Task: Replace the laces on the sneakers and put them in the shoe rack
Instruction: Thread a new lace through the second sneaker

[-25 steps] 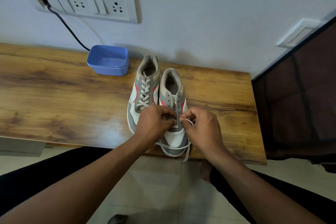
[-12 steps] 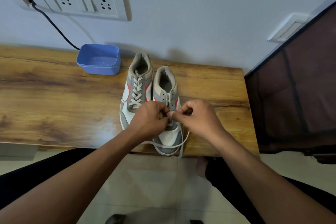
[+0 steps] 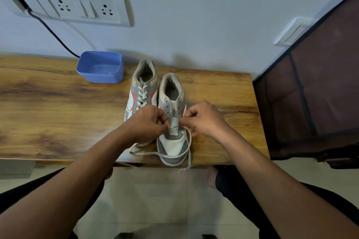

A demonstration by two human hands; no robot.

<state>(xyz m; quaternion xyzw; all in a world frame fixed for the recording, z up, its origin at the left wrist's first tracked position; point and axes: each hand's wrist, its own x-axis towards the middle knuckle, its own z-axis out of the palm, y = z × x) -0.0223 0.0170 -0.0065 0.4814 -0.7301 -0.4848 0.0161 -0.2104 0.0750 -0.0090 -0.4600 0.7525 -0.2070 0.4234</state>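
Observation:
Two grey, white and red sneakers stand side by side on the wooden table (image 3: 58, 114), toes toward me. The left sneaker (image 3: 142, 91) is fully laced. The right sneaker (image 3: 172, 141) has a white lace (image 3: 155, 153) only across its lowest eyelets, with both loose ends trailing over the toe and off the table's front edge. My left hand (image 3: 149, 122) pinches the lace at the left side of the tongue. My right hand (image 3: 204, 118) pinches it at the right side. The fingertips hide the eyelets.
A blue plastic tub (image 3: 101, 67) sits at the back of the table by the wall. A black cable (image 3: 52, 33) runs from a wall socket panel (image 3: 77, 6) down behind it. A dark mesh-fronted rack (image 3: 314, 87) stands to the right of the table.
My hands have drawn slightly apart, so the grey tongue shows between them. The lace ends now lie further over the toe.

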